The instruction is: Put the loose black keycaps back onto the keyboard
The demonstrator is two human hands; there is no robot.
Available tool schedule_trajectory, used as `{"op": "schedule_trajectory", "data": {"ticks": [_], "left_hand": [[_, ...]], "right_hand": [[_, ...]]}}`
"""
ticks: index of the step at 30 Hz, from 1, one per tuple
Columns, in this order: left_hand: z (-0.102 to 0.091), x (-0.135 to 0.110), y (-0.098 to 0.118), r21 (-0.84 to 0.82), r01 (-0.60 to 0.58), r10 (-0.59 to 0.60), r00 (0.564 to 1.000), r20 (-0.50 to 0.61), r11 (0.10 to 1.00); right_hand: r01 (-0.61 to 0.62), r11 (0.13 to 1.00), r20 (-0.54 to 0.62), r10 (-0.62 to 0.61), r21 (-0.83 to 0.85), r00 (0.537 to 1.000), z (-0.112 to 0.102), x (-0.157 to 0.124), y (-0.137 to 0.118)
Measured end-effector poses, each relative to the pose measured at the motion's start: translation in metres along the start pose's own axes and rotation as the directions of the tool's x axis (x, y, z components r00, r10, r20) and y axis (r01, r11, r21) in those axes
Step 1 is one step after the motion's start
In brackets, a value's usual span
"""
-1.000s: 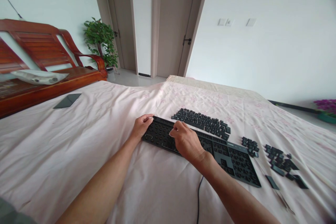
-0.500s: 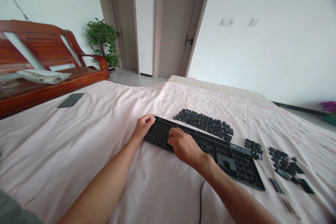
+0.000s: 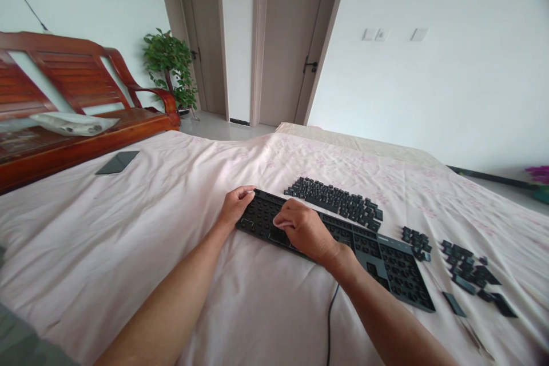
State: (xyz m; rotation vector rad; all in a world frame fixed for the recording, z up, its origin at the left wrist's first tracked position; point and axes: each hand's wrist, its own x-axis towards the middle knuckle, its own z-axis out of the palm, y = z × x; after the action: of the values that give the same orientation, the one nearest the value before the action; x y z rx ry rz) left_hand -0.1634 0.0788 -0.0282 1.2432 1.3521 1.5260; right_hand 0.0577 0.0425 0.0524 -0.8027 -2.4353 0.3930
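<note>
A black keyboard [image 3: 403, 277] with its keycaps off lies slantwise on the pink bedsheet [image 3: 171, 229]. My left hand [image 3: 235, 206] grips its far left corner, thumb on top near the edge. Over the left-middle part of the key field, my right hand [image 3: 302, 229] is closed, fingertips pinched together and pointing down. A small pale patch shows at those fingertips; whether it is a thing held or skin, I cannot make out. The hand hides part of the keyboard. Behind the keyboard, removed keycaps [image 3: 338, 201] sit in rows.
More loose keycaps [image 3: 472, 274] and a smaller group [image 3: 416, 240] lie to the right, near a thin metal tool with a dark part [image 3: 454, 304]. A black cable [image 3: 330, 320] runs toward me. A dark flat device [image 3: 118, 163] rests at left, before a wooden bench [image 3: 141, 120].
My right hand has risen slightly and shifted a little away from me over the keyboard, and the pale patch at its fingertips now shows. My left hand keeps its grip on the corner.
</note>
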Motion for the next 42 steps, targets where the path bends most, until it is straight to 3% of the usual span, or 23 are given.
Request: {"op": "schedule_trajectory", "data": {"ticks": [2,7,12,14,16,18,21,24,27,31,33,36,38,40,42], "left_hand": [[0.0,0.0,0.0,0.002,-0.003,0.003,1.0,0.003,1.0],[-0.001,0.0,-0.001,0.009,-0.005,0.005,1.0,0.001,1.0],[-0.001,0.001,-0.002,0.01,-0.001,0.001,1.0,0.011,1.0],[-0.001,0.001,-0.002,0.009,-0.001,0.001,1.0,0.013,1.0],[-0.001,0.0,-0.002,0.009,-0.001,0.001,1.0,0.013,1.0],[-0.001,0.0,-0.001,0.009,0.0,0.0,1.0,0.012,1.0],[-0.001,0.0,-0.001,0.008,0.007,-0.007,1.0,0.014,1.0],[-0.001,0.0,-0.001,0.009,0.014,-0.014,1.0,0.013,1.0],[-0.001,-0.001,0.0,0.008,0.014,-0.014,1.0,0.009,1.0],[-0.001,-0.001,0.001,0.001,0.014,-0.014,1.0,0.015,1.0],[-0.001,-0.001,0.001,-0.003,0.017,-0.017,1.0,0.023,1.0],[-0.001,-0.001,0.003,-0.012,0.025,-0.024,0.999,0.031,1.0],[-0.001,-0.001,0.004,-0.02,0.03,-0.029,0.999,0.036,0.999],[-0.001,-0.002,0.004,-0.025,0.035,-0.034,0.999,0.04,0.999],[0.0,-0.003,0.005,-0.025,0.04,-0.039,0.998,0.043,0.999]], "right_hand": [[-0.003,0.998,-0.006,0.003,-0.07,1.0,0.002,0.0,0.0],[0.024,0.996,0.193,-0.006,-0.086,0.981,-0.001,-0.003,-0.002],[-0.025,0.999,0.055,0.023,0.048,0.998,-0.001,0.003,-0.003],[0.017,0.999,0.086,-0.02,0.041,0.996,0.0,0.002,-0.004],[0.043,0.998,0.192,-0.033,-0.05,0.981,-0.005,-0.001,-0.007],[0.019,0.977,0.3,0.047,-0.214,0.953,-0.016,-0.004,-0.009],[-0.087,0.924,0.276,0.199,-0.372,0.94,-0.036,-0.005,-0.011],[-0.101,0.974,0.127,0.129,-0.204,0.983,-0.039,-0.003,-0.011],[-0.035,0.999,0.043,0.034,0.009,0.998,-0.023,-0.004,-0.01],[0.01,0.999,0.184,-0.018,0.045,0.983,-0.012,-0.014,-0.007],[-0.048,0.999,0.303,0.052,-0.019,0.952,-0.025,-0.021,-0.002],[-0.255,0.948,0.385,0.312,-0.192,0.869,-0.057,-0.027,0.009],[-0.333,0.914,0.307,0.393,-0.231,0.867,-0.074,-0.026,0.016],[-0.329,0.933,0.168,0.352,-0.149,0.921,-0.078,-0.023,0.022],[-0.261,0.965,0.048,0.262,-0.019,0.964,-0.067,-0.016,0.024]]}}
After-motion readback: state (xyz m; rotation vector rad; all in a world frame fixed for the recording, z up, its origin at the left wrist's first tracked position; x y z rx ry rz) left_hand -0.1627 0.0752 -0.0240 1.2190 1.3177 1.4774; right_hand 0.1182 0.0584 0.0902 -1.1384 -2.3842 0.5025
